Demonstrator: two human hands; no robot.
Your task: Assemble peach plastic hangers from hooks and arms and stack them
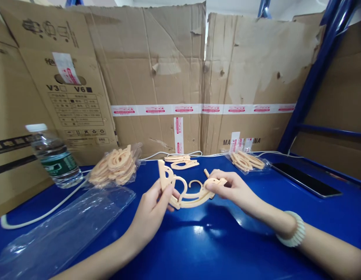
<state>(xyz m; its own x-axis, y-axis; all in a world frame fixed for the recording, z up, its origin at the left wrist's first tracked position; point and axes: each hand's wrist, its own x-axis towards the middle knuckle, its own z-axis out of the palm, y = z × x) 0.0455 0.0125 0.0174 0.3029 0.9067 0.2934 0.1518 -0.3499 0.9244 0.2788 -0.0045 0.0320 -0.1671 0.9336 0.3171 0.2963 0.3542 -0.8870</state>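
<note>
Glossy blue table (pixel 215 241), walled at the back and sides by flattened cardboard boxes (pixel 157 70) taped with a white-and-red strip; a blue steel post (pixel 323 66) rises at the right. The beige plastic piece (pixel 189 194) is at centre, just above the tabletop, spanning between both hands. The left hand (pixel 155 206) pinches its upright, pointed end between thumb and fingers. The right hand (pixel 232 188), with a pale bead bracelet (pixel 293 230) on the wrist, pinches the opposite end. Holding it by both ends probably keeps the thin part steady and its face turned toward the person. The piece is flat and matte, cream-orange, made of linked arcs and open loops, and looks rigid but slender. Supplies sit within arm's reach: a bag of like pieces (pixel 116 165) at the left rear, a few loose pieces (pixel 180 161) at the back centre, and a smaller bag (pixel 246 160) to the right. An empty clear sleeve (pixel 69 225) lies flat at the near left, with a white cable (pixel 37 216) running past it. A water bottle (pixel 53 157) and a dark phone (pixel 305 179) sit out at the edges, away from the hands.
</note>
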